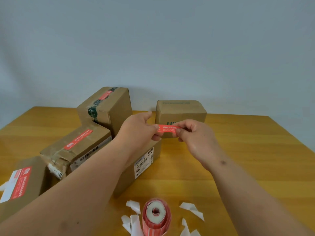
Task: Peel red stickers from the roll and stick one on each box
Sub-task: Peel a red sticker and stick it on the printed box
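Right now the left hand (139,128) and right hand (194,135) each pinch an end of one red sticker (167,128).

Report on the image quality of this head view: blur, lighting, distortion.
Head view: soft overall; print on the red sticker held between the left hand and right hand is unreadable. Even, diffuse light, faint shadows, no glare. Wide-angle bending at the table edges; the sticker roll near the bottom edge looks stretched.

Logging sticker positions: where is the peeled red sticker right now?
In the head view it is at centre, stretched between the left hand and right hand; the red sticker is held up before the far right box.
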### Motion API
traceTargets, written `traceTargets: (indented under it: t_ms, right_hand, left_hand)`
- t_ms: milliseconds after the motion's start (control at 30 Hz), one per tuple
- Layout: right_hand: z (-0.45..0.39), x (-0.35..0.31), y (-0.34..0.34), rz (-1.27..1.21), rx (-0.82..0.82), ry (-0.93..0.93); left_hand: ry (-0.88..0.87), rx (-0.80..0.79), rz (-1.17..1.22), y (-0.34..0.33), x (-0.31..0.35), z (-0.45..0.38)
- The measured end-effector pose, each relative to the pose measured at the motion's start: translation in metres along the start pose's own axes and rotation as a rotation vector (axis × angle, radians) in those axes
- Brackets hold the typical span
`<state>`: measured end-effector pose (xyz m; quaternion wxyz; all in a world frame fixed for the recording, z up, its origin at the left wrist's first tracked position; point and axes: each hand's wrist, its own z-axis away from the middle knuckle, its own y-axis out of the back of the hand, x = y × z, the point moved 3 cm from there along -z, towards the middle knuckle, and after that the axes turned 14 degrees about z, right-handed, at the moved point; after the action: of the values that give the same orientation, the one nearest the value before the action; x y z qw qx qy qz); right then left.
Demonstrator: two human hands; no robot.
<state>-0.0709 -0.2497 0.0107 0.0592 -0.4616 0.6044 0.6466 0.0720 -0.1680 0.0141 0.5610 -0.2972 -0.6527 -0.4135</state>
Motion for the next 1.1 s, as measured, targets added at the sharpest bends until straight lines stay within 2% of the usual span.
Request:
traceTargets:
  t_ms: [100,233,500,600,700,800,933,1100]
  right_hand:
    - [-0.021,0.010,0.000,0.025,0.027,-0.047]
    - [-0.054,0.023,0.006,0.004,0.056,-0.103]
    - [-0.109,0.038,0.036,-0.010,0.110,-0.104]
    - [-0.120,0.039,0.034,-0.025,0.103,-0.091]
    - [-0.134,0.047,0.028,0.014,0.139,-0.171]
    - [-0.141,0.059,0.025,0.030,0.181,-0.279]
    - [-0.136,0.065,0.015,0.055,0.129,-0.296]
    - [-0.112,0.064,0.030,0.053,0.229,-0.312]
  left_hand:
    - [0.034,-0.030,-0.055,-0.009,0.005,-0.025]
    - [0.109,-0.038,0.080,-0.021,0.012,-0.059]
    - [0.055,0.010,0.047,-0.026,0.025,-0.114]
    - [0.032,0.083,0.101,-0.030,0.023,-0.120]
    - [0.026,0.088,0.086,-0.036,0.015,-0.122]
    - [0.125,0.111,0.068,-0.036,0.006,-0.124]
    - [0.282,0.085,0.151,-0.041,-0.006,-0.118]
    - [0.221,0.047,0.211,-0.047,-0.002,-0.108]
